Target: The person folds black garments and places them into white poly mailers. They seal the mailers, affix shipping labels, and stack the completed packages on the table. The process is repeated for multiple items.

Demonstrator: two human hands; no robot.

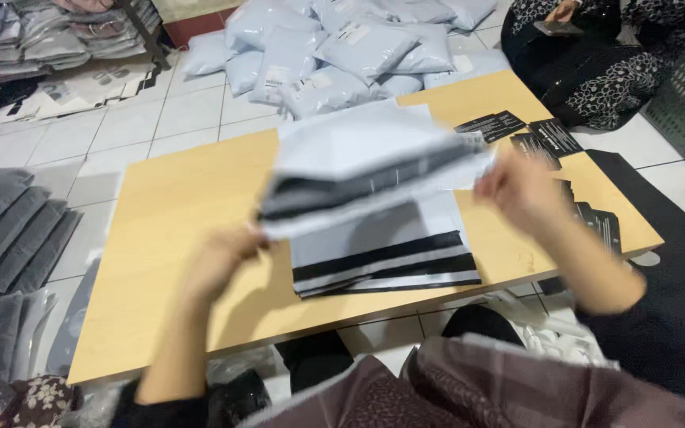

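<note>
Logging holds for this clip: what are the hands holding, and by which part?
Both hands hold one grey mailer bag above the table: left hand grips its lower left corner, right hand its right end.

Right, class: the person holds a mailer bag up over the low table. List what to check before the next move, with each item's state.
1. Left hand grips the white mailer bag at its lower left corner: ok.
2. Right hand grips its right edge: ok.
3. Bag lifted off the stack of mailers: ok.
4. Bag's opening sealed: cannot tell, blurred.
5. Bare wooden table beside the stack: ok.
6. Black cards lie apart from the bag: ok.
</note>
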